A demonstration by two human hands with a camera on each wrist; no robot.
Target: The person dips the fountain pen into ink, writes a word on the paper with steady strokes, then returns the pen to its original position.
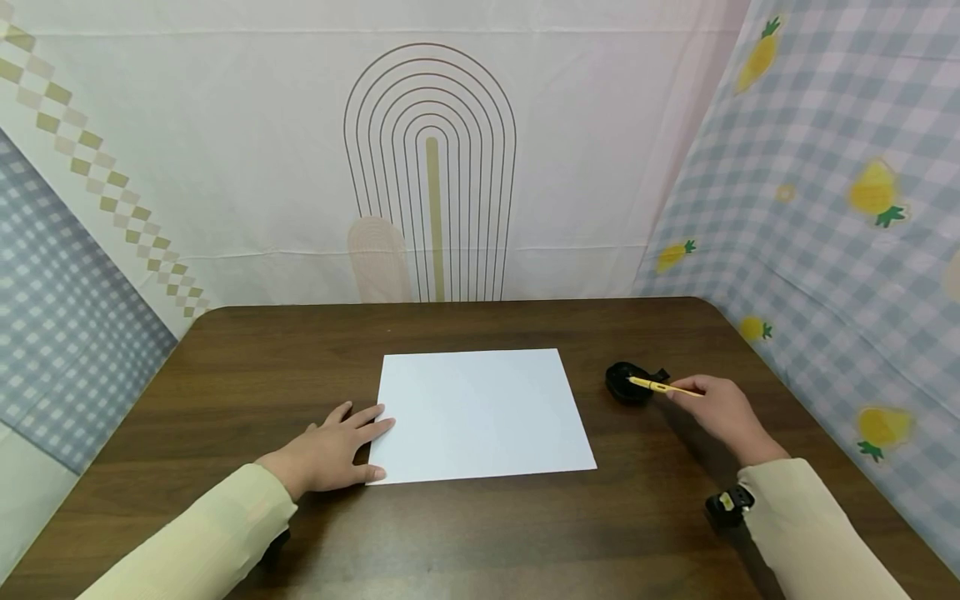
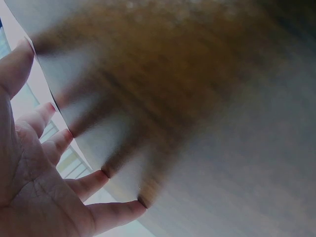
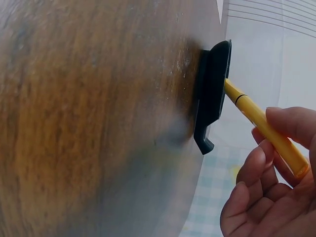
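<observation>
A blank white sheet of paper (image 1: 480, 412) lies on the table. My left hand (image 1: 330, 450) has its fingers spread, with fingertips on the paper's left edge; the left wrist view shows the straight fingers (image 2: 121, 216) coming down on the surface. To the right of the paper sits a small black dish (image 1: 621, 385) with a short bent handle. My right hand (image 1: 723, 412) pinches a slim yellow pen (image 3: 274, 136) with a dark ring near its front. The pen slants down to the dish, and its tip is hidden behind the dish's rim in the right wrist view.
The dark wooden table (image 1: 480, 542) has rounded far corners. Behind it hangs a white cloth (image 1: 600, 150) with an arch pattern. A blue checked cloth (image 1: 825, 275) with yellow fruit prints runs along the right side, and another checked cloth (image 1: 60, 308) hangs at left.
</observation>
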